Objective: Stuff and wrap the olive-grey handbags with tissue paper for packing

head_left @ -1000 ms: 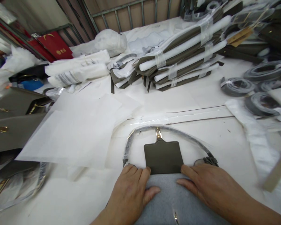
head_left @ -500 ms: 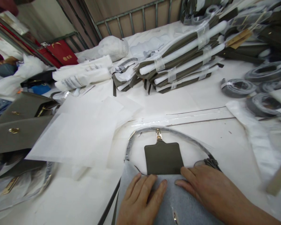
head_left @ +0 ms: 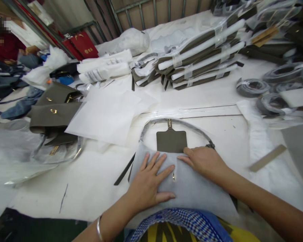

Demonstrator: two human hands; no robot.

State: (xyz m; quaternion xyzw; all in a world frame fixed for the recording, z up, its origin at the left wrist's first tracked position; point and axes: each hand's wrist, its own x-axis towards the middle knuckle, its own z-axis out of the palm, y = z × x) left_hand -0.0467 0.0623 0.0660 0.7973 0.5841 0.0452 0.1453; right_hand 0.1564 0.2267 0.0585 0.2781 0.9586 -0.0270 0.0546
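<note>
Here we are at the near edge of a white-covered worktable (head_left: 91, 181), and our eyes go straight to the handbag under a soft, light grey sheet (head_left: 199, 193), lying flat right in front of the wearer's body. Our left hand (head_left: 147, 181), silver bangle (head_left: 99, 229) at the wrist, lies on it palm down, fingers spread wide, open and holding nothing. Up at the far edge we find our right hand (head_left: 204, 163), fingertips by the lower right corner of an olive, squarish tab (head_left: 171, 142), thumb just below on the grey; whether it pinches that edge, we cannot tell.

Look at the tab: we see a narrow gold metal clasp (head_left: 169, 123) at its top, meeting an arched handle wrapped in clear plastic (head_left: 193, 125). Between our hands, a small gold fitting (head_left: 173, 176) peeks through a slit, and out to the left we spot a dark flat strap (head_left: 125, 169).

Beyond, to the left, we have thin white paper sheets (head_left: 106, 114) beside olive bags with gold locks (head_left: 55, 116); to the right, coiled grey straps (head_left: 252, 88) and a flat beige strip (head_left: 267, 158).
</note>
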